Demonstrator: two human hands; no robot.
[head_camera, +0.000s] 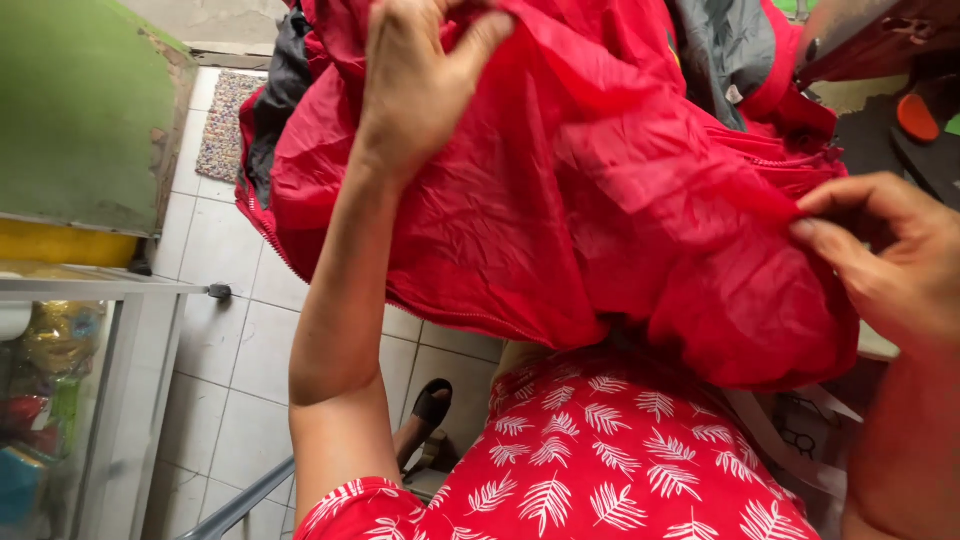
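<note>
A crumpled red jacket (600, 200) of thin shiny fabric, with a zipper along its edge and a dark grey lining, hangs in front of me. My left hand (415, 80) is raised and grips the fabric near the top. At the right edge, my right hand (890, 255) pinches a fold of the same red cloth between thumb and fingers. The jacket droops over my lap, which is covered by a red dress with a white leaf print (600, 460).
A green wall and a glass-fronted cabinet (70, 400) with colourful items stand at the left. A white tiled floor (230, 350) lies below, with a small woven mat (225, 120) farther off. My foot wears a black sandal (430, 405). Dark objects sit at the upper right.
</note>
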